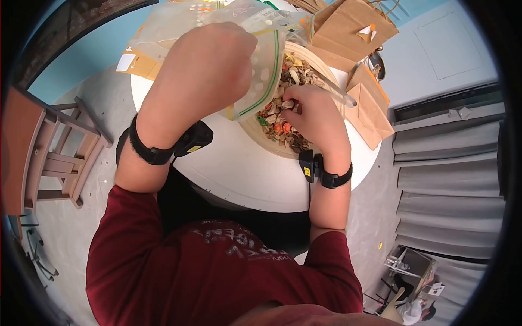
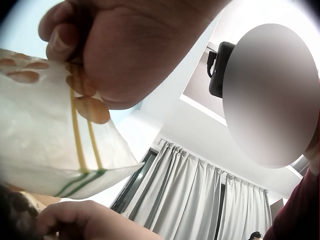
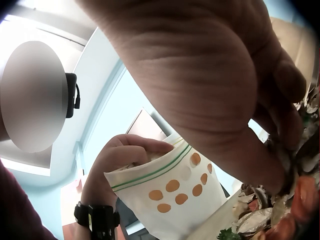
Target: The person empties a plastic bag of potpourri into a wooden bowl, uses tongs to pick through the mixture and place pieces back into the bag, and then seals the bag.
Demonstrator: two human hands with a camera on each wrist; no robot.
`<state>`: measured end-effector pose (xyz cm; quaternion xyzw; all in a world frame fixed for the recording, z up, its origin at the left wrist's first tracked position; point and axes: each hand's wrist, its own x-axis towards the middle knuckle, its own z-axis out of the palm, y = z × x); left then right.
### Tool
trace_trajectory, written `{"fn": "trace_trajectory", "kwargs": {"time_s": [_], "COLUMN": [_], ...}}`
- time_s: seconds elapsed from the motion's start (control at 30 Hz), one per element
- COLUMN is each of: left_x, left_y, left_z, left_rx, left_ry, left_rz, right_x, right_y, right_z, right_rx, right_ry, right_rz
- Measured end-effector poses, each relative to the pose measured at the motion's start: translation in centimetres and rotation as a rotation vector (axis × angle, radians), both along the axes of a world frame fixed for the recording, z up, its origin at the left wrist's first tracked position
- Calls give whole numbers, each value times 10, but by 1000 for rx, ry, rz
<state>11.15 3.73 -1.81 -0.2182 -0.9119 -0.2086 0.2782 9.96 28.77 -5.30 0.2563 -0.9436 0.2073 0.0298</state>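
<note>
My left hand (image 1: 209,76) grips the edge of a translucent zip bag (image 1: 266,70) with green and yellow zip lines. Orange dots show on the bag (image 3: 182,195) in the right wrist view, where its mouth gapes beside the left fingers. Just right of it stands a round beige bowl (image 1: 255,134) full of dried potpourri (image 1: 299,73), with pale, brown, orange and green pieces. My right hand (image 1: 318,117) reaches down into the bowl, its thumb and fingers curled round some dried pieces. The fingertips are partly hidden among the pieces in the right wrist view.
A long metal utensil (image 1: 340,93) leans over the bowl's right rim. Brown paper bags (image 1: 350,30) stand behind and to the right on the white round table (image 1: 239,187). Another clear bag (image 1: 244,12) lies at the back. A wooden chair (image 1: 65,157) is on the left.
</note>
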Motion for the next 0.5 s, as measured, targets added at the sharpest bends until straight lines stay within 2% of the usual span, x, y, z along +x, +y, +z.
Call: {"fn": "trace_trajectory", "kwargs": {"time_s": [0.23,0.33,0.43,0.5], "left_x": [0,2,4,7], "left_y": [7,14,21,25], "left_z": [-3,-9,-13,-14], "left_rx": [-41,-56,-54,-36], "left_ry": [-43,-43,-12,-33], "left_rz": [0,-23,-100,-109], "right_x": [-1,-1,9,20], "right_y": [9,13,11,-2], "right_z": [10,9,19,27], "right_rx": [-294,-567,-763,-754], "right_ry": [-74,-160,-375,-372], "right_rz": [-109,-101,19,98]}}
